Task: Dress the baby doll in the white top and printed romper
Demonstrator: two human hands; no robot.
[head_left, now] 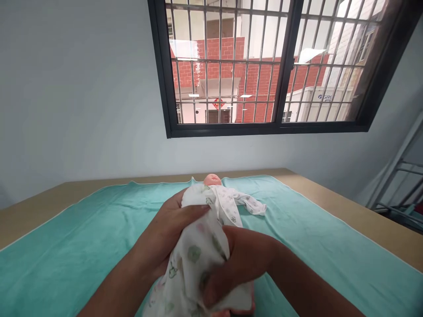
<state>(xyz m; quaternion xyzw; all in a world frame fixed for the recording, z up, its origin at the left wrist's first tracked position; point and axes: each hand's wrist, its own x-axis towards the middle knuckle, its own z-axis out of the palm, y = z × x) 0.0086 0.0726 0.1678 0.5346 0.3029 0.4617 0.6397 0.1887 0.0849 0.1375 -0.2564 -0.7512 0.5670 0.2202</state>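
Observation:
A baby doll lies on its back, its pinkish head [212, 179] at the far end and a bit of its skin-coloured lower body at the bottom edge. White baby clothing [226, 204] with small green and pink prints covers the doll, one sleeve [253, 204] stretched out to the right. My left hand [175, 222] is closed on the bunched fabric, thumb on top. Lower and to the right, my right hand [236, 259] also grips the cloth, its fingertips smeared by motion. The doll's arms are hidden.
A turquoise cloth [82, 233] is spread beneath the doll over a wooden-looking table [333, 202]. Behind it stand a pale wall [82, 97] and a barred window [228, 130]. A metal frame [396, 171] is at the far right.

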